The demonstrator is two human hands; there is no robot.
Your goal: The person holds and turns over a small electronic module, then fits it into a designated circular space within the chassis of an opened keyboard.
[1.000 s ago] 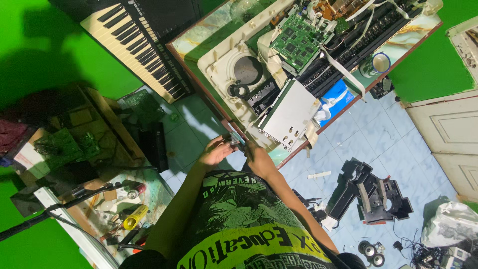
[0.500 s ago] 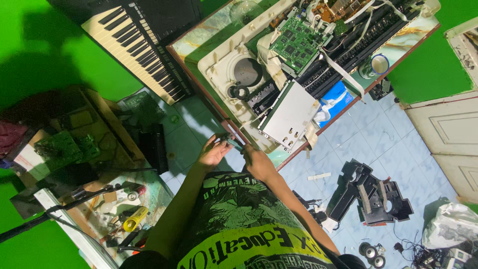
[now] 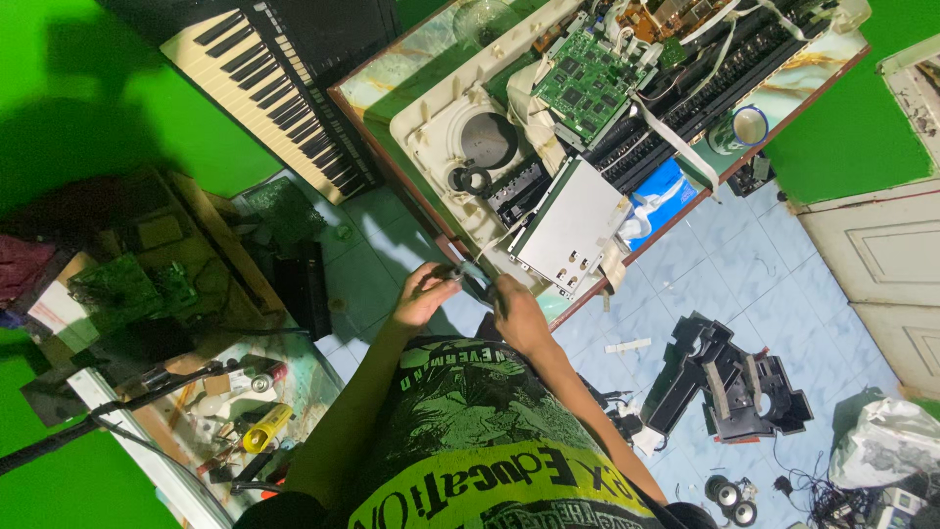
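Both my hands meet just in front of the table edge [image 3: 392, 147]. My left hand [image 3: 421, 296] and my right hand [image 3: 516, 315] pinch a small dark part [image 3: 472, 280] between their fingertips. I cannot tell what kind of part it is. Right beyond the hands lies an opened cream keyboard casing [image 3: 441, 127] with a round speaker hole, a black ring [image 3: 471, 180], a grey metal plate [image 3: 570, 225] and a green circuit board [image 3: 587, 78].
A black-and-white keyboard [image 3: 274, 88] leans at the upper left. A mug [image 3: 749, 125] stands on the table's right end. Black plastic parts [image 3: 729, 382] and small speakers lie on the blue tiled floor. A cluttered low shelf [image 3: 235, 411] with tools sits lower left.
Both hands stay together at the table edge, working the small dark part; it has dropped slightly toward my body.
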